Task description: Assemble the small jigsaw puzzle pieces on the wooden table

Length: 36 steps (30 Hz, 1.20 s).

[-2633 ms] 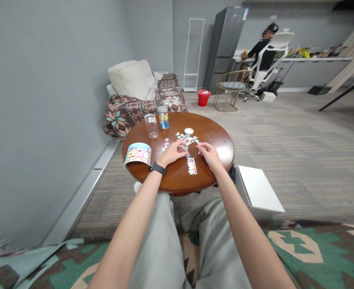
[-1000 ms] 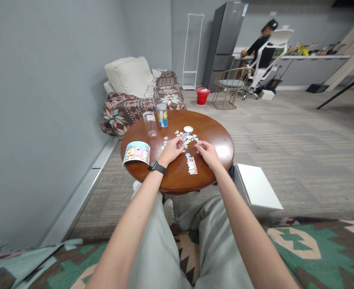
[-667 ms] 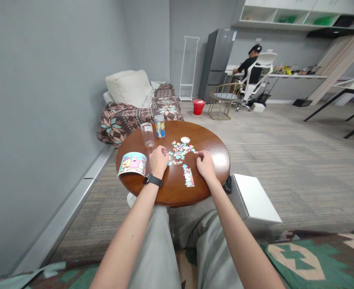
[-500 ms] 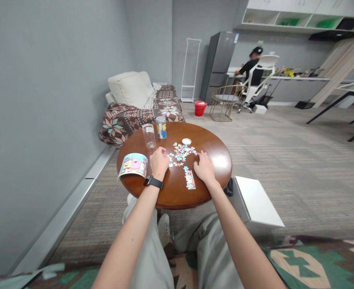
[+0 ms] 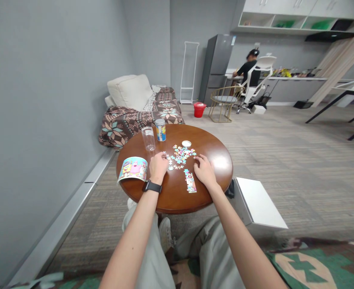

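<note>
Loose jigsaw puzzle pieces (image 5: 181, 155) lie in a heap on the round brown table (image 5: 172, 200). At the heap's left edge is my left hand (image 5: 159, 166), its fingers curled together with a small pale piece at the tips. My right hand (image 5: 205, 170) rests on the right side, fingers bent and somewhat apart, the fingertips by a piece at the heap's edge. Between the hands and nearer to me lies a joined strip of puzzle (image 5: 190, 182). A curled picture sheet (image 5: 134, 168) with cartoon figures is left of my left hand.
A clear glass (image 5: 148, 139) and a printed can (image 5: 160, 130) stand at the table's back left. A round white lid (image 5: 186, 143) lies behind the heap. Right of the table is a white box (image 5: 259, 200). A person (image 5: 249, 68) sits far back near a fridge (image 5: 217, 66).
My right hand's fingers have drawn in and bent, with the fingertips slightly lower. My left hand has shifted only slightly left. The whole view has tilted a little.
</note>
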Each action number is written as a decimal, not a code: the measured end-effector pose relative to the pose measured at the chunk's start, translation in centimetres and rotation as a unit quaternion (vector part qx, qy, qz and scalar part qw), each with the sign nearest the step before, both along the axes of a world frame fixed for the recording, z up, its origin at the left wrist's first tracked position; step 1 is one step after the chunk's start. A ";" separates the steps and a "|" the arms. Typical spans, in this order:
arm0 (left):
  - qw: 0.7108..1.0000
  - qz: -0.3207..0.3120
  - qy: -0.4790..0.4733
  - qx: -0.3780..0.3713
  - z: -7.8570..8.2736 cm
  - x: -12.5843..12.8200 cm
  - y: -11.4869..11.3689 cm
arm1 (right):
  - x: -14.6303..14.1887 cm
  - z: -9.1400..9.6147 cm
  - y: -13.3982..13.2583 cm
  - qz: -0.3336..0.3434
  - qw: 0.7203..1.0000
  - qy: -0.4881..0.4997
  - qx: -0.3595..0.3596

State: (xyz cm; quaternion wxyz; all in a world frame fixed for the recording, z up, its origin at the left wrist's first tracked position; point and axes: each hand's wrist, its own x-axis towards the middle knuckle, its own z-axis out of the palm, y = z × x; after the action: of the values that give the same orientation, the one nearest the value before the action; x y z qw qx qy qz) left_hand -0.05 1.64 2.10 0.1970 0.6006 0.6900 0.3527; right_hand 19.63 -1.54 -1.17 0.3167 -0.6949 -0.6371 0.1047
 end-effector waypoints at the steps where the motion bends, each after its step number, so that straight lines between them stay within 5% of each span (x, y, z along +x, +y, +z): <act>1: 1.000 0.007 -0.005 0.007 -0.1 -0.1 0.1 | 0.1 -0.1 0.1 -0.010 1.000 0.007 0.009; 6: 0.997 0.054 -0.012 0.055 -1.0 -0.7 0.6 | 0.4 -0.5 0.4 -0.030 0.998 0.035 0.043; 13: 0.999 -0.030 0.045 0.007 -1.3 -0.5 0.7 | 0.3 -0.5 -0.1 0.025 0.999 0.022 0.007; 19: 0.998 -0.037 0.055 0.002 -1.4 -0.4 0.8 | 0.4 -0.1 -0.4 0.035 0.999 0.026 0.021; 26: 0.999 -0.029 0.031 0.006 -0.8 -0.3 0.7 | -0.2 1.0 -1.1 0.247 0.966 -0.073 0.015; 33: 1.000 -0.020 0.023 0.007 -1.0 -0.3 0.8 | -0.3 1.0 -0.8 0.126 0.990 -0.049 0.042; 36: 0.999 -0.019 0.024 0.021 -1.2 -0.4 0.9 | -0.3 1.0 -0.8 0.131 0.990 -0.037 0.045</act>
State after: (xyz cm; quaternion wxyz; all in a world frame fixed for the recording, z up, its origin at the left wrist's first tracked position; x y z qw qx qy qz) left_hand -0.41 2.53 0.86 0.1741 0.6260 0.6755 0.3486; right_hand 19.32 -2.39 -0.14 0.3074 -0.5941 -0.7378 0.0906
